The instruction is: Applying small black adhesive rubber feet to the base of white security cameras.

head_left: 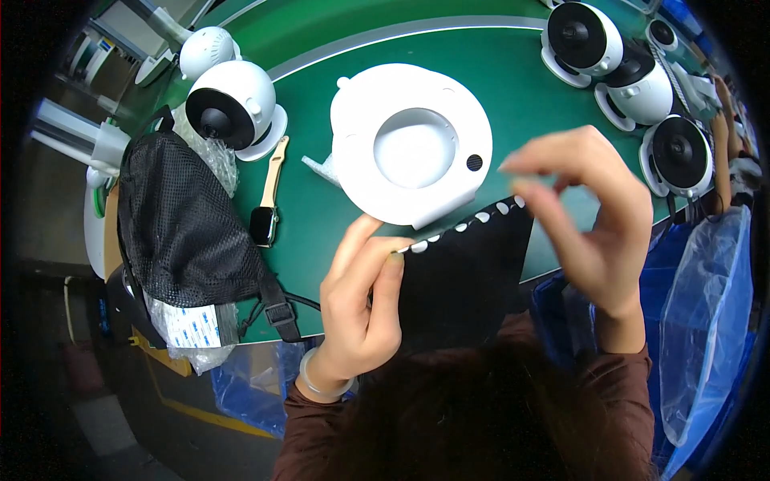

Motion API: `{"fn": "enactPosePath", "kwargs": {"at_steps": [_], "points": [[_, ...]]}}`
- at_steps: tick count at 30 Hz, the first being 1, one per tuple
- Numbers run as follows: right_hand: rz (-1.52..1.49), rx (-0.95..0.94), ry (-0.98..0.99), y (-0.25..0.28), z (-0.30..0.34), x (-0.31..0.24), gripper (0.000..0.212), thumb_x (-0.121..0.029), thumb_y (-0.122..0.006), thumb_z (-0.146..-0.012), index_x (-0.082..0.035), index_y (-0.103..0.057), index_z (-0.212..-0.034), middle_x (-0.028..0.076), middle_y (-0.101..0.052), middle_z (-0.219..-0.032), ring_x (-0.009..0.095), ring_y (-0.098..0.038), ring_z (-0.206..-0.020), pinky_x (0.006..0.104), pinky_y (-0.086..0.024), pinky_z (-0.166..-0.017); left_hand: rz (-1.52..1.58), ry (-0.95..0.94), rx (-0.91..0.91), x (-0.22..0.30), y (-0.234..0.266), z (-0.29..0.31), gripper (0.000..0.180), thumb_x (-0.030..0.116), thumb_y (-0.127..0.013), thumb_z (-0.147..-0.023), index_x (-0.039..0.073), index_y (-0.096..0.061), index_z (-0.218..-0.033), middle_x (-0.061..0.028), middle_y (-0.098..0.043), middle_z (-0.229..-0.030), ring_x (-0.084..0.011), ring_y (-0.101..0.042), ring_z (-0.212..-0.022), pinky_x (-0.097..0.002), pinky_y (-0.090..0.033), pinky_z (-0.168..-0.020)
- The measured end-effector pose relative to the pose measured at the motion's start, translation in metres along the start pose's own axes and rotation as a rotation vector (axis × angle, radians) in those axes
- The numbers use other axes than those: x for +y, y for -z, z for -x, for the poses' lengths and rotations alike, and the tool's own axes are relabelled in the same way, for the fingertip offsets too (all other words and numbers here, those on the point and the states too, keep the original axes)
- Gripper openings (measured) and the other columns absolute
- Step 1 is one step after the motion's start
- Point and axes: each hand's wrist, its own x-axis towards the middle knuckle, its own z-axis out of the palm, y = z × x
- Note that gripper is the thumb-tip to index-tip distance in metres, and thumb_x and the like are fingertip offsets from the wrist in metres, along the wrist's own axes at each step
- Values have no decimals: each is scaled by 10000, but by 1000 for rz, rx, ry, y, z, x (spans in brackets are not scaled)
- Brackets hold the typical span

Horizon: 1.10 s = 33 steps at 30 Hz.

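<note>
Black sheet (465, 289), white-dotted along its upper edge, nearer than the white housing (353, 120). Clamped at the left corner by the left hand (357, 313), probably to keep that edge exposed. By the right corner, a blurred right hand (605, 224); cannot tell whether pinching. Bag (184, 216) and watch (263, 226) leftward, room on the green table (521, 88), cameras (680, 156) rightward.

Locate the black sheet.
In the head view, the black sheet is right of centre, below the white housing, between the left hand, pinching its upper-left corner, and the right hand.
</note>
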Motion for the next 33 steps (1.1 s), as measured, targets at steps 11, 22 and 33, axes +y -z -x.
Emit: {"fn": "enactPosePath", "kwargs": {"at_steps": [11,22,33], "points": [[-35,-203,48,-15,7,-6,177,-13,-677,-576,-77,-599,-721,26,-509,-677,175,-441,-619,256,-341,-517,9,-35,-14,-3,1,1,131,-67,-438,-765,-46,-542,-843,-238,-487,-1076,-174,-536,-692,-236,-408,-593],[-196,-18,-84,-7,5,-44,105,-1,-631,-583,-38,-558,-650,56,-529,-652,167,-521,-573,248,-403,-522,58,-102,-27,-8,0,-7,149,-78,-435,-763,-35,-529,-871,-128,-492,-849,-177,-490,-650,-225,-384,-570],[-93,-156,-94,-42,-12,-29,92,81,-580,-642,12,-559,-699,82,-575,-696,162,-578,-626,213,-450,-576,59,-14,-51,0,3,-6,182,-77,-454,-739,-24,-533,-894,-142,-482,-898,-206,-519,-621,-252,-412,-547]]}}
